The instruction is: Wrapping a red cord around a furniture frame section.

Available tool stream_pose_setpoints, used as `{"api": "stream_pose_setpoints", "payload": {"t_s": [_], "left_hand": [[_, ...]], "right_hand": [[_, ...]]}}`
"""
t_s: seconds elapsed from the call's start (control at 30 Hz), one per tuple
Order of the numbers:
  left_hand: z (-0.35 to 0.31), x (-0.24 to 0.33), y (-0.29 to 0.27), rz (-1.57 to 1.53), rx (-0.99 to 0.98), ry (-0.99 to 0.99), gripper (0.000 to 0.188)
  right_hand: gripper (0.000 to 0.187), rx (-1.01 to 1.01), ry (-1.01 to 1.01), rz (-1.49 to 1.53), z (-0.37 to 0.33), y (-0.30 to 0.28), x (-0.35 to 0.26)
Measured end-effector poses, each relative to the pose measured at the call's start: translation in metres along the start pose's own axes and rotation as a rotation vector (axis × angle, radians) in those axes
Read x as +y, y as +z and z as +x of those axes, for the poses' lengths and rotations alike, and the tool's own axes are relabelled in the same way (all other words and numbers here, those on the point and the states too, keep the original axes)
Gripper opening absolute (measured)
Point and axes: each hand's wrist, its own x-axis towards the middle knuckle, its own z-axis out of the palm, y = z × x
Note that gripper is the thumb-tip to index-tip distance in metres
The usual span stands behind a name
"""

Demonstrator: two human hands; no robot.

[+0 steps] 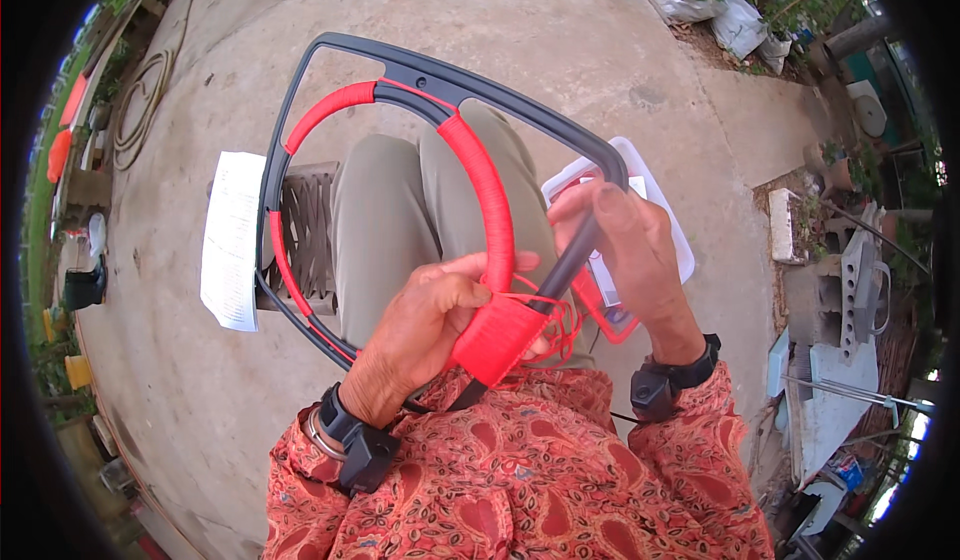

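Observation:
Across my lap lies a black frame point(460, 82), with a curved outer bar and an inner ring. Red cord point(482, 180) is wound tightly round parts of the ring, leaving black gaps. At the near right corner a broad red-wrapped block point(497, 340) joins ring and bar, and loose red strands point(568, 328) curl beside it. My left hand point(425, 305) is closed on the wrapped ring just above that block, thumb on top. Higher up on the right side, my right hand point(630, 250) is closed round the bare black bar; some of its fingers are hidden behind it.
Beyond my right hand stands a white plastic tub point(678, 225) with papers and a red-edged item point(617, 328). A printed white sheet point(230, 245) lies on the left by a dark slatted stool point(308, 225). A coiled hose point(140, 110) and concrete blocks point(812, 305) line the yard's sides.

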Motion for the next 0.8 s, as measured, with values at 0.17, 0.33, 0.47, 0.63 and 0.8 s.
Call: {"api": "stream_pose_setpoints", "payload": {"t_s": [0.17, 0.33, 0.47, 0.63, 0.8], "left_hand": [[-0.004, 0.006, -0.001, -0.012, 0.011, -0.015, 0.05], [0.001, 0.004, 0.006, -0.006, 0.03, -0.025, 0.047], [0.0, 0.006, 0.009, 0.033, 0.078, -0.02, 0.054], [-0.001, 0.005, 0.018, -0.013, 0.093, 0.039, 0.06], [-0.005, -0.002, -0.003, 0.13, 0.072, 0.059, 0.076]], "right_hand": [[0.055, -0.008, 0.053, 0.045, 0.002, 0.004, -0.007], [0.048, -0.03, 0.073, 0.106, -0.01, -0.002, 0.006], [0.038, -0.167, 0.19, 0.585, -0.024, -0.007, 0.014], [0.024, -0.199, 0.187, 0.276, -0.023, 0.007, 0.034], [0.026, -0.368, 0.422, 0.257, -0.011, 0.012, 0.019]]}}
